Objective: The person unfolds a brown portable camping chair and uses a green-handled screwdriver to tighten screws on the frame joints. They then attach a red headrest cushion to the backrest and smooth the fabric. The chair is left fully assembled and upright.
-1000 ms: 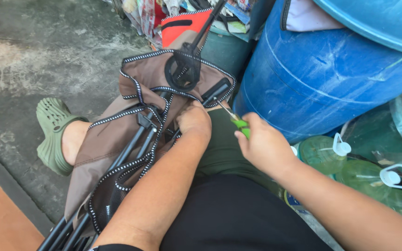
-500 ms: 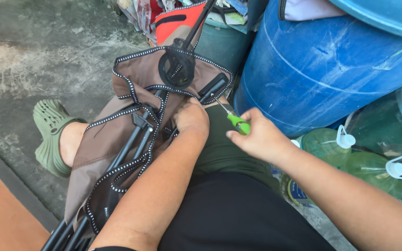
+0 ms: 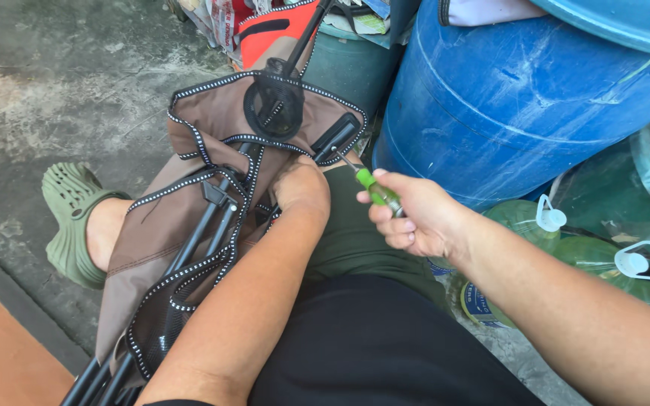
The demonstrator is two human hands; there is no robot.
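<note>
Mid-repair looks like: left hand (image 3: 300, 188) gripping folded brown fabric camp chair (image 3: 189, 218), right hand (image 3: 415, 218) fingers wrapped round green-handled screwdriver (image 3: 370, 188), tip at black frame joint (image 3: 334, 143). Next probably needs steady tip seating.

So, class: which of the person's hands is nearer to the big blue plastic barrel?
Right. The right hand, holding a green-handled screwdriver, sits just in front of the big blue plastic barrel. The left hand grips the folded brown fabric chair, farther from it.

folded brown camp chair (image 3: 189, 218) with black frame lies across the lap; green-handled screwdriver (image 3: 374, 188) tip meets its corner.
</note>
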